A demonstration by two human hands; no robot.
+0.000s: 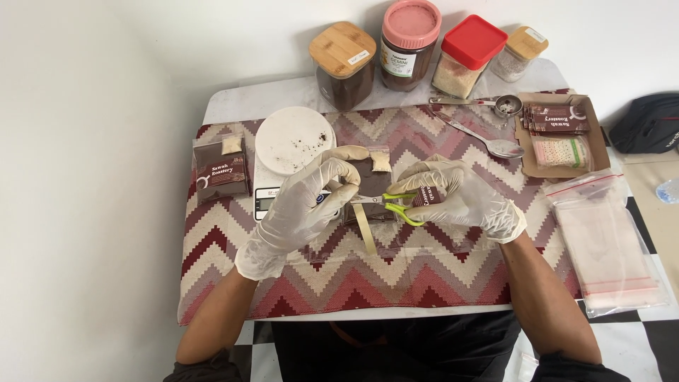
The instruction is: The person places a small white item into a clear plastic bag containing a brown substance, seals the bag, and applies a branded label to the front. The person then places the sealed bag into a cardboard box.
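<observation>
Brown, flat, flexible packet (368, 185) with a small pale sachet (380, 162) showing at its top edge: you hold it above the zigzag-patterned red and cream cloth (339, 276) on the worktop, just in front of the white digital scale with round pan (293, 141).

Left hand (304, 201), white glove: fingers curled over the packet's left side, gripping it.

Right hand (463, 198), white glove: fingers closed around the small scissors with lime-green handles (396, 204), blades pointing left into the packet. A brown label shows under the same palm; whether it is gripped, you cannot tell.

1 thin pale strip (365, 230) hangs below the blades.

Handling, judged: light, soft, thin film, likely slippery against gloves and prone to buckle. Pinch it close beside the cut line, on the flat seam, not over the filled middle.

Nearby: 4 lidded jars of dry goods (410, 46) at the back, 1 steel spoon (488, 141), 1 open cardboard box of brown packets (559, 131), clear zip bags (608, 240) to the right, 1 finished brown packet (221, 170) to the left.
</observation>
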